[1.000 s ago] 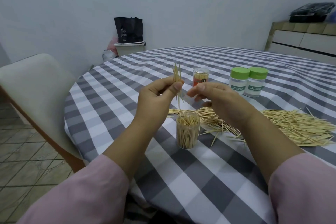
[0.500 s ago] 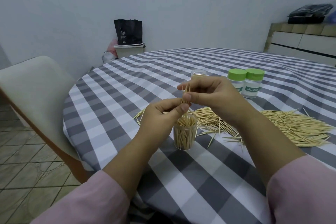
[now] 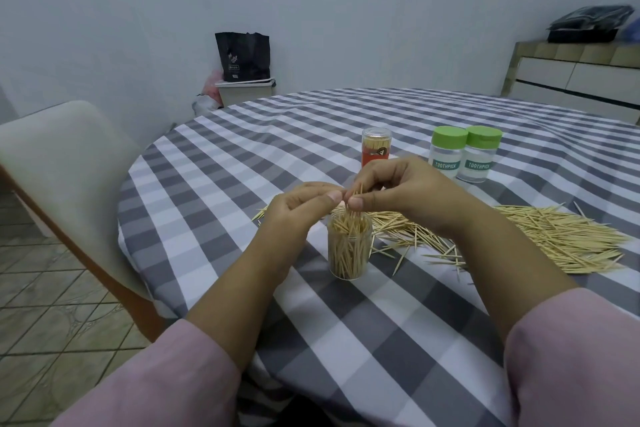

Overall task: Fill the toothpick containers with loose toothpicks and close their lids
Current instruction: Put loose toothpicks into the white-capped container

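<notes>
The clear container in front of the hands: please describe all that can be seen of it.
The clear container is a small transparent cylinder, seemingly plastic, standing upright on the checked tablecloth with no lid. It is nearly full of upright toothpicks. The right hand pinches a few toothpicks over its mouth; the left hand is close beside.

left hand [image 3: 298, 210]: I see it lower now, just above the open container [image 3: 349, 246].
right hand [image 3: 398, 189]: it came to the bunch and now pinches the toothpicks [image 3: 355, 199] too.
toothpicks: the bunch went down, lower ends now inside the container.
</notes>
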